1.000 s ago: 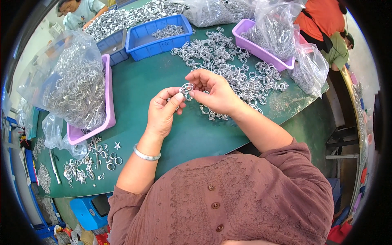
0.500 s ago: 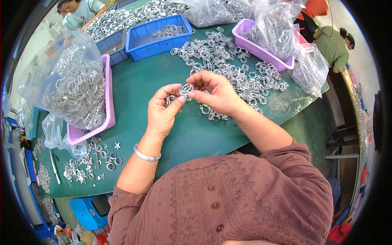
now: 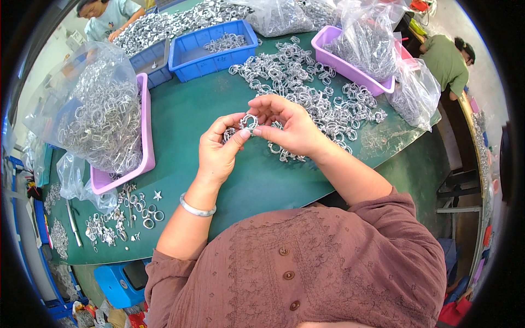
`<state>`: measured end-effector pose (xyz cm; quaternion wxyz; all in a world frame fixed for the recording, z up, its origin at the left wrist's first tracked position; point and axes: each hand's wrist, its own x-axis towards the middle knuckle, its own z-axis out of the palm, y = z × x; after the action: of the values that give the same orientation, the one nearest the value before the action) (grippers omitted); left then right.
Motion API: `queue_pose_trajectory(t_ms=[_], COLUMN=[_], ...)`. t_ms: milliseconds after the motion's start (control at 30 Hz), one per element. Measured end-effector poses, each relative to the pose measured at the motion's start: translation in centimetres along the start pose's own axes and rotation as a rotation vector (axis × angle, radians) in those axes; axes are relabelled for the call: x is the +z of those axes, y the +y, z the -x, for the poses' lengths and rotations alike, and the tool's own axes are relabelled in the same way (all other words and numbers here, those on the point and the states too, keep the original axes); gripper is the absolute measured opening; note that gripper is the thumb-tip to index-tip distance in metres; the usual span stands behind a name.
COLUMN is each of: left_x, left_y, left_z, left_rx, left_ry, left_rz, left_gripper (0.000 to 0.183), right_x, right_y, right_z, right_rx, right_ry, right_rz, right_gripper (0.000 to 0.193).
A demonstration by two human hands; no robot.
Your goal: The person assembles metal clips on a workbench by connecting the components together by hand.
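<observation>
Head view shows a small metal ring (image 3: 249, 121) pinched above the green table (image 3: 208, 115), held between both hands near the middle of the picture. Left hand (image 3: 220, 150) grips it with thumb and curled fingers closed on the ring and a few more rings bunched in the palm; right hand (image 3: 289, 127) meets it from the other side, thumb and forefinger closed on the same ring, the other fingers bent over it. A silver bangle (image 3: 197, 208) sits on the left wrist. Just beyond the right hand lies a loose heap of rings (image 3: 306, 87), touching the underside of that hand and spreading toward a purple tray (image 3: 350, 68) with clear bags of rings (image 3: 372, 38) in it. Farther back stands a blue bin (image 3: 210, 46) with a few rings inside. To the left, well apart, a pink tray (image 3: 143, 131) holds a full plastic bag (image 3: 95, 109), and near the table's left edge lie scattered small parts (image 3: 120, 218). Bare green surface stays open between the hands and the pink tray and along the near curved edge. Another person (image 3: 106, 16) works at the far corner, a second one (image 3: 445, 60) at the right.
</observation>
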<state>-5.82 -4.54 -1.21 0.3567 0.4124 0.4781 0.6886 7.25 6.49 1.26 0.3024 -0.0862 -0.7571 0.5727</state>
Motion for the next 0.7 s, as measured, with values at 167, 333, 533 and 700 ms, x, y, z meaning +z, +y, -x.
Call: queue_pose_trajectory(t_ms=[167,333,533,700], left_x=[-0.1,-0.4,-0.9,-1.8], left_y=[-0.1,-0.2,-0.3,-0.7], left_z=[0.1,-0.1,-0.4,-0.5], left_rx=[-0.035,-0.160,-0.294,-0.309], left_ry=[0.002,-0.028,-0.157,-0.243], left_rz=[0.040,0.212,0.538,0.649], left_gripper=[0.027,0.027,0.028,0.033], right_x=[-0.1,0.0,0.0,-0.4], right_y=[0.0,0.3,0.1,-0.7], right_z=[0.0,0.0,0.0,0.1], right_rx=[-0.016,-0.026,-0.050,-0.004], right_ry=[0.000,0.014,0.017,-0.037], right_rz=[0.011,0.016,0.005,0.036], right_gripper=[0.040,0.039,0.037,0.035])
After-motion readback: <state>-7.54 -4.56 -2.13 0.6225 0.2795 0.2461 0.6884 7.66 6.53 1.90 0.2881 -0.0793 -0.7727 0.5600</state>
